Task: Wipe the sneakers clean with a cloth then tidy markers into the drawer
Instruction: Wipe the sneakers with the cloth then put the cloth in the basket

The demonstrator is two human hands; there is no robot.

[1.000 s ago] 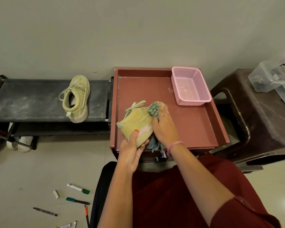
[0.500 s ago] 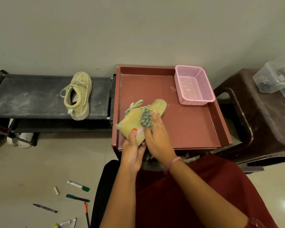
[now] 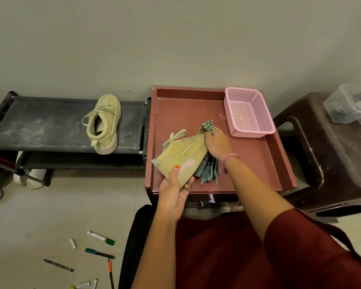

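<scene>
The sneaker (image 3: 182, 158) is held on its side over the red cabinet top (image 3: 256, 163), long axis running from about 7 o'clock at the heel up to 1 o'clock at the toe. The heel end is clamped by the left hand (image 3: 176, 191), thumb on top. The cloth (image 3: 207, 127) is bunched in the curled fingers of the right hand (image 3: 217, 141), pressed at the toe end, so the next stroke probably gets pulled back toward 7. The second sneaker (image 3: 104, 124) sits out at 9 o'clock on the black rack (image 3: 40, 126), markers (image 3: 100, 237) down on the floor.
</scene>
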